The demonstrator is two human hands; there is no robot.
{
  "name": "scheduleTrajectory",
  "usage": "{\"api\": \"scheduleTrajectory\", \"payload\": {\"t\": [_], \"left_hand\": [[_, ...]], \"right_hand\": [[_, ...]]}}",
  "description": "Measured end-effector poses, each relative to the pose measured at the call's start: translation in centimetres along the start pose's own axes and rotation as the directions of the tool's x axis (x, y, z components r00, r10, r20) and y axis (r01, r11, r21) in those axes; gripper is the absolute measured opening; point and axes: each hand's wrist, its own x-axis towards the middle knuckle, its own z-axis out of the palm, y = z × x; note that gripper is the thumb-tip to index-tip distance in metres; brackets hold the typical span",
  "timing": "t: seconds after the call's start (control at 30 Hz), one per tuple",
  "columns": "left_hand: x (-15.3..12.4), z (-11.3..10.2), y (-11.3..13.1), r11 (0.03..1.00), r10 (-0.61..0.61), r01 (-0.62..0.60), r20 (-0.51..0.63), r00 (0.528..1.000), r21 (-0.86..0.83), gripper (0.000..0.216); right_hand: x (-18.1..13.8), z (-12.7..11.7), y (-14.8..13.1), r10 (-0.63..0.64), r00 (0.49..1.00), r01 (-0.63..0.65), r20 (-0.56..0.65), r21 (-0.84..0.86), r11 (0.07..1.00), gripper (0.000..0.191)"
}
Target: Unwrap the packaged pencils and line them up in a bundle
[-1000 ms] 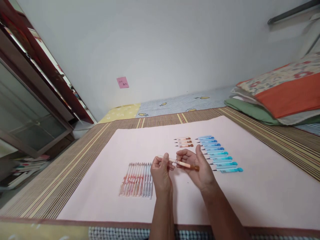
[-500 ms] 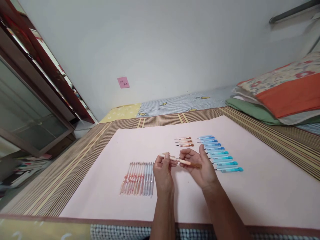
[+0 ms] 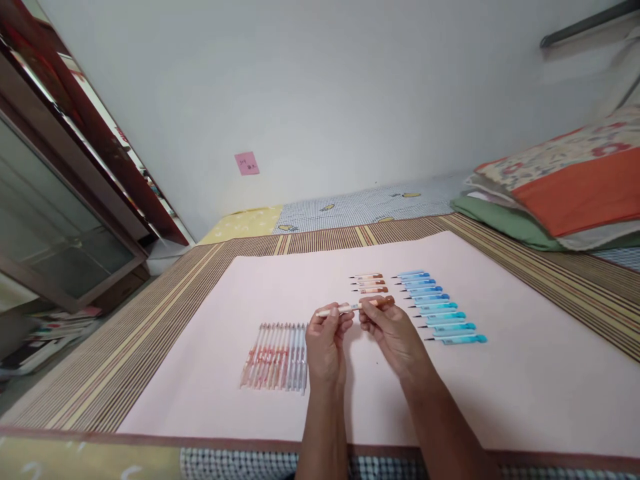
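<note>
Both hands hold one slim cream-and-brown pencil [image 3: 367, 305], almost level above the pink sheet [image 3: 200, 400]. My left hand [image 3: 327, 340] pinches its white left part, which covers the tip. Closed round the brown right part is my right hand [image 3: 395, 333]. Beyond the hands lie a few brown-ended pencils [image 3: 370, 283] with bare black tips pointing left. To the right, several blue and turquoise pencils [image 3: 440, 310] form a slanting row, tips also to the left. Left of my left hand, several clear-barrelled pens [image 3: 275, 357] with pink, red and grey tints lie side by side.
The sheet rests on a striped mat [image 3: 150, 333] over bedding. Folded cloths and a floral-orange cushion [image 3: 590, 180] are piled at the right. A white wall [image 3: 350, 100] with a pink note [image 3: 247, 163] rises behind. A glass-panelled cabinet door [image 3: 60, 213] stands left.
My right hand has turned over and closed its fingers on the brown part, having been open, palm up, beneath it. The pencil's right end has risen, bringing it near level.
</note>
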Motion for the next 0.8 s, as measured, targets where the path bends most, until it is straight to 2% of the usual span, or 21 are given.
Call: {"api": "scheduleTrajectory", "payload": {"t": [0.1,0.17,0.33,0.5,0.67,0.8], "left_hand": [[-0.1,-0.1,-0.1,0.996,-0.075,0.071,0.053,0.996,0.061,0.035],[0.0,-0.2,-0.3,0.986,-0.080,0.067,0.080,0.994,0.154,0.032],[-0.4,0.1,-0.5,0.922,0.015,-0.077,0.163,0.987,0.380,0.028],[-1.0,0.6,-0.2,0.801,0.055,-0.163,0.200,0.978,0.576,0.026],[-0.9,0.1,-0.2,0.839,-0.076,-0.091,0.280,0.957,0.536,0.039],[-0.8,-0.1,-0.3,0.868,-0.146,-0.029,0.312,0.939,0.496,0.042]], "right_hand": [[0.2,0.3,0.2,-0.010,0.998,0.015,-0.066,0.079,0.997,0.024],[0.3,0.2,0.1,-0.015,0.997,0.020,-0.071,0.070,0.997,0.025],[0.6,-0.4,-0.1,-0.048,0.997,0.041,-0.054,-0.127,0.991,0.029],[0.7,-0.6,-0.2,-0.138,0.989,0.116,-0.052,-0.309,0.944,0.035],[0.3,-0.4,-1.0,-0.189,0.981,0.187,0.034,-0.390,0.902,0.035],[0.2,-0.6,-1.2,-0.151,0.987,0.162,0.060,-0.381,0.910,0.035]]}}
